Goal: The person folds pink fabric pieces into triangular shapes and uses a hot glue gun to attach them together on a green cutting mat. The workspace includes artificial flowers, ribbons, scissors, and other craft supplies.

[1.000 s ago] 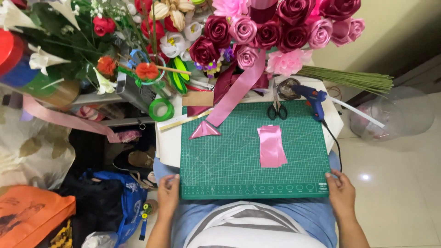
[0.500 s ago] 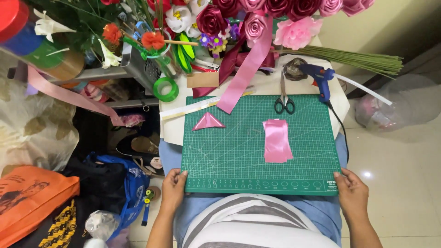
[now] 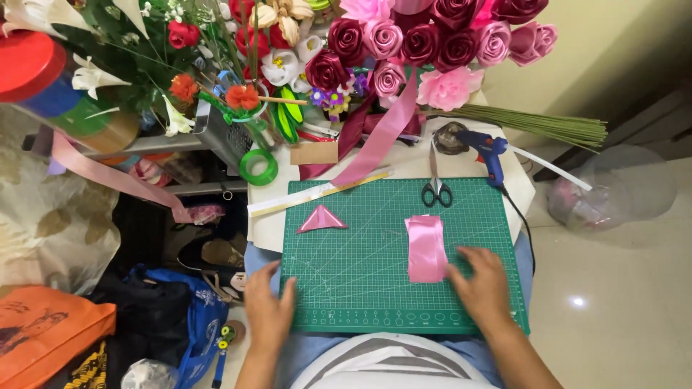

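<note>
1. Where the left hand [image 3: 268, 311] lies flat at the mat's near left edge, its fingers are spread and hold nothing; it seems to steady the green cutting mat [image 3: 360, 288], a stiff gridded sheet.
2. Up and right of that hand sits a folded pink ribbon triangle [image 3: 321, 219], crisp-edged, apart from both hands.
3. Beyond it lies a yellow ruler [image 3: 321, 194], slanted along the mat's far edge.
4. Just left of the right hand's fingertips lies the pink satin ribbon strip [image 3: 425, 248], glossy and rectangular.
5. The right hand [image 3: 481, 286] rests open, fingers loose, holding nothing, touching or nearly touching the strip.
6. Beyond it lie scissors [image 3: 435, 189] and a blue glue gun [image 3: 489, 155].
</note>
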